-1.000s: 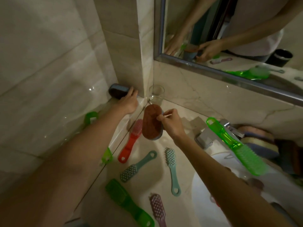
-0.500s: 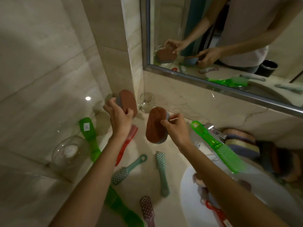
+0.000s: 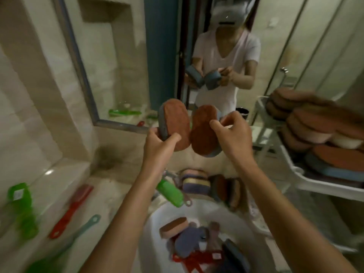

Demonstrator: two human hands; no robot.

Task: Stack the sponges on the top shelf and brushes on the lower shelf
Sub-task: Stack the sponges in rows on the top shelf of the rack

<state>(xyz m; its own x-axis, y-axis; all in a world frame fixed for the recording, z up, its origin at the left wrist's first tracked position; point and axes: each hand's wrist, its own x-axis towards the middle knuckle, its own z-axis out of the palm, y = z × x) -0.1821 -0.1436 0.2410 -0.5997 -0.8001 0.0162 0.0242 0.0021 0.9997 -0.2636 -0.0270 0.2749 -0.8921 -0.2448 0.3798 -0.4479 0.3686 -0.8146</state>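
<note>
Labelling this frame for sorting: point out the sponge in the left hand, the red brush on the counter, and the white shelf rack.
Oval brown-faced sponge [image 3: 176, 123], head view, brown face.
Red plastic brush [image 3: 71, 210], head view, handle.
White shelf rack [image 3: 323, 185], head view, front rim.

Both hands raised — left hand [image 3: 157, 143] and right hand [image 3: 231, 133] each gripping a sponge.

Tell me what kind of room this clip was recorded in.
Most likely a home bathroom. A wall mirror hangs over a tiled counter with a white sink set into it, and brushes and sponges lie around the basin. A white rack on the right holds stacked sponges.
</note>
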